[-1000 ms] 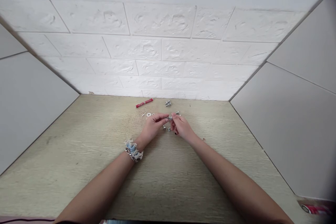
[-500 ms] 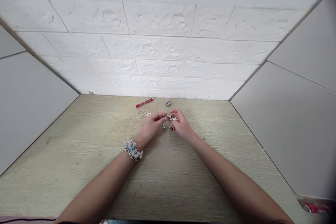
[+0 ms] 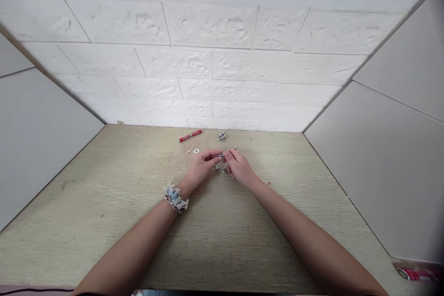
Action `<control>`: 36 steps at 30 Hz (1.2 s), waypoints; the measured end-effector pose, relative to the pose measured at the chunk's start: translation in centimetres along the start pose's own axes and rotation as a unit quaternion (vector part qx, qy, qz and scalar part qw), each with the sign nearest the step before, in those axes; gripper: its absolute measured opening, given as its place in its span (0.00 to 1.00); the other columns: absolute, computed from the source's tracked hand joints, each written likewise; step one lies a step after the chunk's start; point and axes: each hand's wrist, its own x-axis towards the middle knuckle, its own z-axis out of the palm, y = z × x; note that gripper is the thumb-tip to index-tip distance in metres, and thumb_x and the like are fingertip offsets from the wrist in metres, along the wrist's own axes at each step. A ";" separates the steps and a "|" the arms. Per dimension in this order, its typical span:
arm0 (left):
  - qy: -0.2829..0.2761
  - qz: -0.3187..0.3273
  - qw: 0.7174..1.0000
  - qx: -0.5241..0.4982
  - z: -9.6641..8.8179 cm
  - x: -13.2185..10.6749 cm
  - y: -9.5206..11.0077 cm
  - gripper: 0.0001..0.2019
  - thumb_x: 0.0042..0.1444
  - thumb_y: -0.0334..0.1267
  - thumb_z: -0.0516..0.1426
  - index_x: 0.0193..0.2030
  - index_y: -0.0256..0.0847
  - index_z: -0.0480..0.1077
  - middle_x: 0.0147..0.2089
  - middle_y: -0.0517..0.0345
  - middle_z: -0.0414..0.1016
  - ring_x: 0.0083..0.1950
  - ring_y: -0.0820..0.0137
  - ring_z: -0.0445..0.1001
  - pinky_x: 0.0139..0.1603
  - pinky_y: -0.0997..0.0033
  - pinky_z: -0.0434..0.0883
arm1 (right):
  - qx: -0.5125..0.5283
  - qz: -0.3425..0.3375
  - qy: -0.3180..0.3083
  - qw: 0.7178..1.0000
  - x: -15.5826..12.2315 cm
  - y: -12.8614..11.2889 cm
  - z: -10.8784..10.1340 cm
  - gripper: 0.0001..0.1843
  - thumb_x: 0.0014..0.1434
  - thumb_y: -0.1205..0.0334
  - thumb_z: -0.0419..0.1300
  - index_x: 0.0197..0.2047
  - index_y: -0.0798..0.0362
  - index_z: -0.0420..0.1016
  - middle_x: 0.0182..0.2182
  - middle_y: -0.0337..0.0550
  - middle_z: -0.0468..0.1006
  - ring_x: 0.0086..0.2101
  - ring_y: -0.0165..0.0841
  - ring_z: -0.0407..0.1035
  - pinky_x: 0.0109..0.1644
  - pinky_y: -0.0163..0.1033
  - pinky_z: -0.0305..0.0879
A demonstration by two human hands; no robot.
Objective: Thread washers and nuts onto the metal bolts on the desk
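Observation:
My left hand and my right hand meet over the far middle of the wooden table. Both pinch a small silver bolt between their fingertips, one hand at each end. More small bolts lie on the table just under the fingers. A flat washer rests a little left of my left hand. My left wrist wears a blue-and-white scrunchie and a chain bracelet.
A red pen-like tool lies near the back wall, with a small bolt-and-nut cluster to its right. White brick-pattern wall behind, grey panels on both sides. A red object sits at the bottom right corner.
My right hand's fingers have shifted slightly around the bolt, rising then settling back. My left hand has kept its pinch. Arms have barely moved.

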 end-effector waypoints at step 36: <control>0.032 0.008 0.999 0.024 -0.1 0.2 -0.3 0.10 0.46 0.38 0.60 0.36 0.39 0.75 0.38 0.57 0.77 0.40 0.68 0.73 0.45 0.69 0.68 | 0.114 0.001 0.013 0.993 1.3 0.6 0.1 0.14 0.44 0.66 0.54 0.38 0.51 0.61 0.32 0.34 0.66 0.18 0.19 0.59 0.20 0.29 0.59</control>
